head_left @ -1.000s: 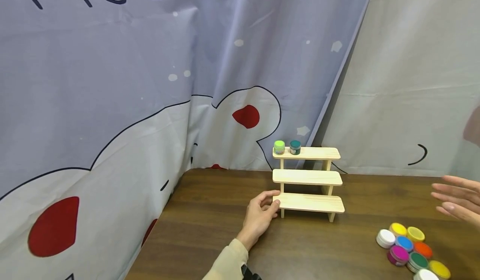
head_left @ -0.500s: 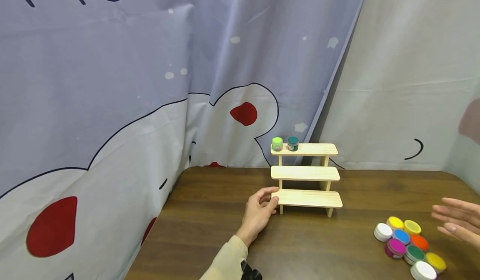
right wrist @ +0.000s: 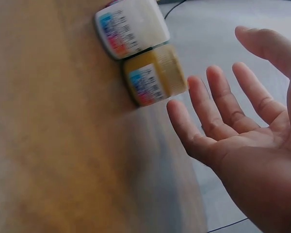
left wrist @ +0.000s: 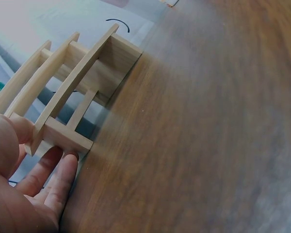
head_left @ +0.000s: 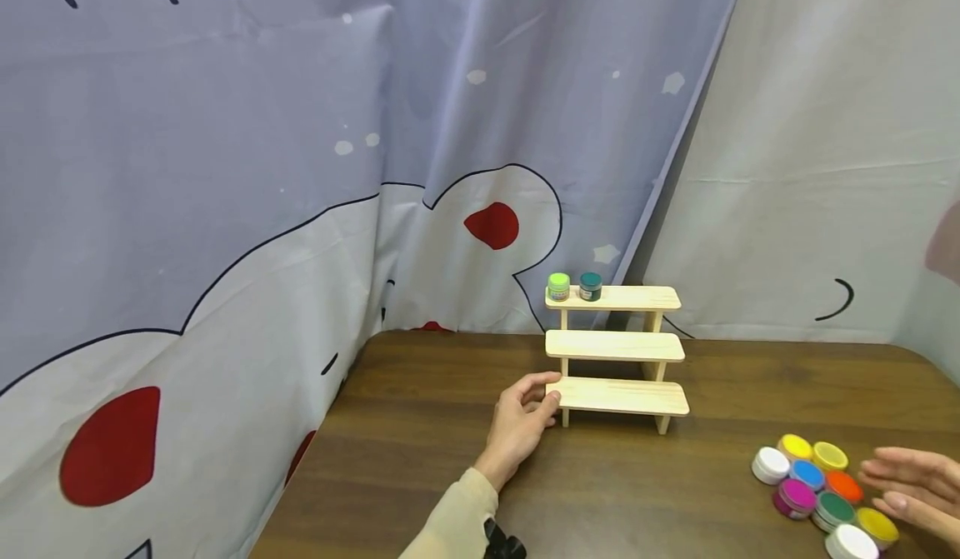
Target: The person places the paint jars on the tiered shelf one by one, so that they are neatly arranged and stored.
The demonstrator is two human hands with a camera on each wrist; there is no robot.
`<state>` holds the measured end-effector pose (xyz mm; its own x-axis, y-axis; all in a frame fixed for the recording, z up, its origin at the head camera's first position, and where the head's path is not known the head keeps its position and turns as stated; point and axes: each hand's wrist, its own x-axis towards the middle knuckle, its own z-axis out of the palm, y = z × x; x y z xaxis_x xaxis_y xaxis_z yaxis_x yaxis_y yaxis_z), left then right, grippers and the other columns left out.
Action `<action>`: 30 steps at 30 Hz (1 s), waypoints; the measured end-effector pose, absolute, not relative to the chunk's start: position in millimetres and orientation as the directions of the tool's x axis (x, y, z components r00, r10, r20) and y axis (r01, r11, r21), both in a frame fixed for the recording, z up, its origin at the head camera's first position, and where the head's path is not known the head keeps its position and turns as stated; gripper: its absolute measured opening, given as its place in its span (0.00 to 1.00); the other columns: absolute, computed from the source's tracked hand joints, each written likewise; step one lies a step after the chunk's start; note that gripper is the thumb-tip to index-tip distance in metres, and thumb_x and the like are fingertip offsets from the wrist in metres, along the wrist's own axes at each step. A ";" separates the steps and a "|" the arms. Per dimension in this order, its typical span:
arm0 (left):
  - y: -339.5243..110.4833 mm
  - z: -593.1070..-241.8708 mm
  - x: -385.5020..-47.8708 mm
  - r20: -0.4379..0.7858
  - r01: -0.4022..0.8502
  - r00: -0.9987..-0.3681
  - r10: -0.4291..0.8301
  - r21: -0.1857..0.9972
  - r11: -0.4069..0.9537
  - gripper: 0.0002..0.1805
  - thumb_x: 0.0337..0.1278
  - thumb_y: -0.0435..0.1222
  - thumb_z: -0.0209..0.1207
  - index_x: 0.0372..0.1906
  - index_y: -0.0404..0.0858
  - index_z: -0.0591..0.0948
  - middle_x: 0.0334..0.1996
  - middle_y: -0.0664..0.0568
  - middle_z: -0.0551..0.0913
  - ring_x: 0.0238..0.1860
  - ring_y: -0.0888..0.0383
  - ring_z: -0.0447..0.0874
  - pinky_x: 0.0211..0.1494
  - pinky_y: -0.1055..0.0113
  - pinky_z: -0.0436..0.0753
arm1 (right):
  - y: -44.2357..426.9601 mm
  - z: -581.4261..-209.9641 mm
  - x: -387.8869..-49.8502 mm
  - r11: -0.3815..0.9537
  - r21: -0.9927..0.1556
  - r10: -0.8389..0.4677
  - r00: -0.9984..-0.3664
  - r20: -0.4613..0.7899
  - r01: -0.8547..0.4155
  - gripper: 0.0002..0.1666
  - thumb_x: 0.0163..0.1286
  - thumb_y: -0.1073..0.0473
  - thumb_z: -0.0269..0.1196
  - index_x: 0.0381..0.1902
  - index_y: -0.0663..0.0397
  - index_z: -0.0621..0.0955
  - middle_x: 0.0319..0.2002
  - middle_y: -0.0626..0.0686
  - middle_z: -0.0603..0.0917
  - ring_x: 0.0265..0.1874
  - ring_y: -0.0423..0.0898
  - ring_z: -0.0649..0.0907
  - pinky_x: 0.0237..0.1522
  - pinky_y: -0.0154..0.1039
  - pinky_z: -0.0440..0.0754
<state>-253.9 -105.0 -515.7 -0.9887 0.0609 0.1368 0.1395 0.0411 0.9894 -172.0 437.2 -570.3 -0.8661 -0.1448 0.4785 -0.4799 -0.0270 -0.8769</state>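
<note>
While the left hand [head_left: 517,430] pinches the left end of the lowest shelf [head_left: 618,394], below the centre of the frame, the wooden rack [head_left: 615,345] to its right stands upright on the counter [head_left: 405,459]. That hold calls for light pressure, I'd judge: enough to steady the rack, never enough to tip it and send the light green jar [head_left: 558,287] and the dark teal jar [head_left: 590,287] sliding off the top shelf [head_left: 637,296]. At the lower right of the frame, the right hand [head_left: 918,486] hangs relaxed beside the clustered jars [head_left: 834,511], fingers apart and grasping nothing; whether a fingertip brushes a jar I can't tell. To lift one neatly from there, thumb and fingers would best close on the sides of an outer jar, so that its neighbours aren't knocked.

Counting across, I make it one rack with three shelves, two jars on its top shelf, then nine in the cluster on the counter: two white [head_left: 771,465], three yellow [head_left: 830,456], one purple [head_left: 795,498], one blue [head_left: 807,475], one green and one orange [head_left: 844,487]. With the rack's pair, that makes eleven jars.
</note>
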 end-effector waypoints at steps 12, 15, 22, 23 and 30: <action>-101.4 -514.5 -252.5 0.157 0.160 -0.985 0.069 0.987 0.025 0.15 0.79 0.33 0.68 0.63 0.42 0.89 0.51 0.45 0.90 0.48 0.50 0.92 0.50 0.56 0.95 | 442.5 -594.5 -162.1 0.036 -0.865 -0.185 -0.854 0.486 -0.500 0.51 0.69 0.95 0.51 0.72 0.41 0.82 0.61 0.35 0.90 0.57 0.30 0.89 0.51 0.24 0.88; -101.2 -513.2 -252.3 0.157 0.159 -0.985 0.070 0.987 0.018 0.15 0.79 0.33 0.68 0.63 0.43 0.89 0.51 0.45 0.90 0.48 0.49 0.92 0.51 0.55 0.95 | 445.2 -598.1 -163.3 -0.054 -0.867 -0.221 -0.841 0.494 -0.495 0.54 0.66 0.98 0.46 0.73 0.45 0.82 0.63 0.38 0.90 0.59 0.31 0.89 0.53 0.25 0.88; -102.1 -512.8 -252.4 0.157 0.159 -0.985 0.065 0.987 0.026 0.15 0.79 0.33 0.68 0.64 0.43 0.89 0.52 0.44 0.90 0.49 0.49 0.92 0.51 0.53 0.95 | 443.6 -606.4 -160.2 -0.096 -0.892 -0.176 -0.875 0.452 -0.441 0.53 0.63 0.99 0.49 0.69 0.45 0.84 0.60 0.40 0.91 0.57 0.33 0.90 0.53 0.26 0.88; -102.2 -513.0 -252.3 0.157 0.159 -0.985 0.065 0.987 0.027 0.15 0.79 0.33 0.68 0.63 0.43 0.89 0.52 0.44 0.90 0.49 0.48 0.92 0.51 0.53 0.95 | 442.4 -607.4 -159.8 -0.089 -0.893 -0.164 -0.878 0.450 -0.442 0.53 0.62 0.99 0.51 0.68 0.44 0.85 0.59 0.41 0.92 0.56 0.33 0.90 0.52 0.25 0.88; -102.2 -515.1 -251.4 0.152 0.154 -0.986 0.069 0.988 0.029 0.15 0.79 0.34 0.68 0.63 0.43 0.89 0.51 0.46 0.90 0.49 0.49 0.92 0.50 0.57 0.95 | 440.8 -613.2 -161.3 -0.004 -0.864 -0.218 -0.843 0.492 -0.503 0.59 0.54 1.01 0.55 0.67 0.40 0.85 0.57 0.40 0.91 0.56 0.29 0.88 0.52 0.19 0.84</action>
